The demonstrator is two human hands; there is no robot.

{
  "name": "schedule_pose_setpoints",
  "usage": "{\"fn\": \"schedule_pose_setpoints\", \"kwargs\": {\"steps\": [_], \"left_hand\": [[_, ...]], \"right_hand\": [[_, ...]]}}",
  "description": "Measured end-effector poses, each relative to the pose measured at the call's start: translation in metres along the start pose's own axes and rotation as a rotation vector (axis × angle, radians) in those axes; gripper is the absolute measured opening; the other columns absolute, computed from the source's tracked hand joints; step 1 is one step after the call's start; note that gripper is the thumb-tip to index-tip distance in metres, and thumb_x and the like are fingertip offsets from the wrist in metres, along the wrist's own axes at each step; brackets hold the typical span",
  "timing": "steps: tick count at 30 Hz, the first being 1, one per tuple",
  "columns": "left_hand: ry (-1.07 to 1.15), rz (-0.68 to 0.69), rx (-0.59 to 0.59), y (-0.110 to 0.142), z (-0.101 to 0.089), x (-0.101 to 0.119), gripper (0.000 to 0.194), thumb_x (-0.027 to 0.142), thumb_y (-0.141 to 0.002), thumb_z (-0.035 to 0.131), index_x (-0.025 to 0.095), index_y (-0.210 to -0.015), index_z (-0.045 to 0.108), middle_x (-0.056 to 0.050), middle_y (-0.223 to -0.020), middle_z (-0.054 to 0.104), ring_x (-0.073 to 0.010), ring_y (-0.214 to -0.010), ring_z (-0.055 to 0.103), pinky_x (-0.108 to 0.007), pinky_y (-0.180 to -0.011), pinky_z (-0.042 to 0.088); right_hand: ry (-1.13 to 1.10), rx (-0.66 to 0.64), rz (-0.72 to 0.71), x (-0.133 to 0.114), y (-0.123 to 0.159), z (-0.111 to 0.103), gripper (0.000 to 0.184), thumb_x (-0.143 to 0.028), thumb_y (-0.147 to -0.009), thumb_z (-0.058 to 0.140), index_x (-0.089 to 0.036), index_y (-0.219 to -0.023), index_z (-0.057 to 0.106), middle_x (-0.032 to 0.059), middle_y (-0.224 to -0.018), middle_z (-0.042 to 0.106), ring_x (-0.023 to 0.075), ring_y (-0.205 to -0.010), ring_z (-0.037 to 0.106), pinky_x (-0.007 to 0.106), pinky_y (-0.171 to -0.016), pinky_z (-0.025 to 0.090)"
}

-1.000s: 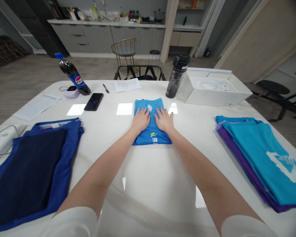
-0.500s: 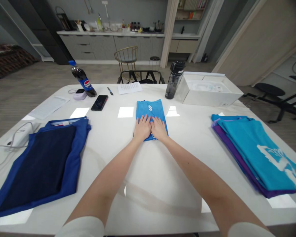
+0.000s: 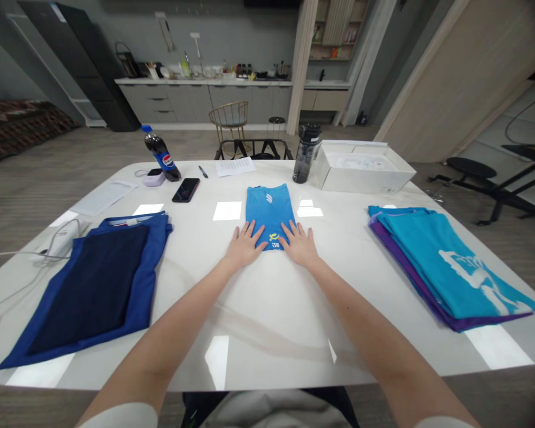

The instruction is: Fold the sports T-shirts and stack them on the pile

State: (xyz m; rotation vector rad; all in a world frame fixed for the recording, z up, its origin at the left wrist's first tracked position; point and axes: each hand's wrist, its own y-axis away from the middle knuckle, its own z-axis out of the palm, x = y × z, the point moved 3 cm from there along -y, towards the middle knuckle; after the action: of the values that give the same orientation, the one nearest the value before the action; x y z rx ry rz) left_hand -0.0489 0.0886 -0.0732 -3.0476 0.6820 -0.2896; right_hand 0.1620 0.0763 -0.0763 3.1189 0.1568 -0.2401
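Note:
A bright blue folded garment (image 3: 267, 208), probably a shirt, lies flat in the middle of the white table (image 3: 267, 309). It carries a white striped mark near its far end and a yellow and white print near its close edge. My left hand (image 3: 245, 245) rests at its lower left edge, fingers spread, thumb on the cloth. Opposite it, my right hand (image 3: 301, 244) lies with spread fingers at the lower right edge. Neither hand grips the cloth. The print shows between my two thumbs.
Left lies a navy and blue clothes pile (image 3: 93, 285); right, a turquoise and purple one (image 3: 455, 267). Farther back are a phone (image 3: 186, 190), a cola bottle (image 3: 163, 156), a pen (image 3: 203, 172), papers (image 3: 235, 167), a dark water bottle (image 3: 305, 153) and a white box (image 3: 361, 175).
My hands have moved apart from the middle of the blue garment to its two lower sides, uncovering the yellow and white print. The head view has tilted up slightly.

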Motion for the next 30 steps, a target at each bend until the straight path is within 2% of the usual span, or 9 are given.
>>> {"fn": "schedule_pose_setpoints", "kwargs": {"steps": [3,5,10,16,19,23,26,28,30], "left_hand": [[0.001,-0.024,-0.029,0.022,-0.002,-0.001,0.069,0.059,-0.104,0.032,0.023,-0.162,0.028,-0.015,-0.17,0.02,-0.0331,-0.157,0.019,-0.058,-0.124,0.018],[-0.02,-0.037,0.002,0.036,-0.006,-0.001,0.061,0.048,-0.106,0.034,0.018,-0.158,0.037,-0.017,-0.166,0.03,-0.0309,-0.152,0.031,-0.052,-0.123,0.024],[-0.101,-0.023,0.059,0.053,-0.021,0.002,0.041,0.02,-0.103,0.034,0.021,-0.131,0.065,-0.013,-0.132,0.065,-0.0262,-0.119,0.06,-0.041,-0.106,0.042],[-0.095,-0.019,-0.056,0.066,-0.039,0.005,0.039,0.007,-0.098,0.034,0.015,-0.12,0.065,-0.014,-0.117,0.069,-0.0253,-0.111,0.064,-0.038,-0.099,0.044],[0.015,0.051,-0.183,0.105,-0.046,0.01,0.036,0.007,-0.097,0.038,0.018,-0.115,0.067,-0.011,-0.112,0.071,-0.0223,-0.103,0.068,-0.032,-0.092,0.046],[0.206,0.115,-0.376,0.172,-0.055,0.024,0.026,0.014,-0.095,0.045,0.025,-0.098,0.069,-0.003,-0.1,0.074,-0.0199,-0.093,0.07,-0.027,-0.08,0.046],[0.257,0.003,-0.389,0.201,-0.058,0.031,0.015,0.027,-0.097,0.051,0.026,-0.094,0.066,-0.001,-0.096,0.074,-0.02,-0.089,0.069,-0.027,-0.074,0.044],[0.201,-0.168,-0.309,0.208,-0.056,0.032,0.017,0.036,-0.1,0.051,0.024,-0.098,0.063,-0.003,-0.095,0.073,-0.0214,-0.088,0.069,-0.028,-0.071,0.042],[0.129,-0.313,-0.244,0.211,-0.051,0.033,0.023,0.042,-0.102,0.048,0.023,-0.102,0.061,-0.004,-0.096,0.073,-0.0227,-0.088,0.07,-0.03,-0.069,0.042]], "right_hand": [[-0.032,-0.017,-0.019,0.004,0.014,-0.002,0.066,-0.062,-0.105,0.028,-0.03,-0.163,0.029,0.0065,-0.17,0.022,0.0326,-0.155,0.02,0.062,-0.122,0.012],[-0.055,0.016,-0.012,0.007,0.026,-0.006,0.063,-0.057,-0.106,0.03,-0.025,-0.16,0.035,0.0099,-0.168,0.03,0.0304,-0.153,0.027,0.056,-0.122,0.018],[-0.022,0.17,0.238,0.009,0.05,-0.025,0.044,-0.046,-0.105,0.038,-0.018,-0.125,0.065,0.019,-0.13,0.065,0.0306,-0.122,0.057,0.044,-0.101,0.041],[-0.04,-0.133,0.227,0.003,0.065,-0.042,0.035,-0.038,-0.104,0.044,-0.017,-0.108,0.072,0.016,-0.11,0.074,0.0273,-0.101,0.069,0.035,-0.081,0.047],[-0.084,-0.301,0.145,0.005,0.102,-0.046,0.026,-0.04,-0.096,0.058,-0.021,-0.096,0.076,0.0121,-0.1,0.077,0.0253,-0.09,0.072,0.03,-0.07,0.045],[-0.156,-0.546,-0.078,-0.001,0.173,-0.05,0.018,-0.038,-0.085,0.068,-0.025,-0.076,0.077,0.0064,-0.082,0.076,0.0228,-0.076,0.07,0.029,-0.061,0.041],[-0.212,-0.653,-0.111,0.0,0.199,-0.054,0.027,-0.045,-0.084,0.068,-0.024,-0.068,0.075,0.0059,-0.074,0.074,0.0224,-0.07,0.068,0.029,-0.058,0.039],[-0.239,-0.591,-0.033,0.008,0.189,-0.055,0.038,-0.054,-0.09,0.063,-0.023,-0.071,0.075,0.0076,-0.076,0.074,0.0227,-0.071,0.068,0.029,-0.061,0.041],[-0.261,-0.393,0.081,0.019,0.16,-0.054,0.042,-0.058,-0.095,0.055,-0.023,-0.085,0.076,0.0085,-0.083,0.075,0.0231,-0.078,0.069,0.03,-0.067,0.044]]}}
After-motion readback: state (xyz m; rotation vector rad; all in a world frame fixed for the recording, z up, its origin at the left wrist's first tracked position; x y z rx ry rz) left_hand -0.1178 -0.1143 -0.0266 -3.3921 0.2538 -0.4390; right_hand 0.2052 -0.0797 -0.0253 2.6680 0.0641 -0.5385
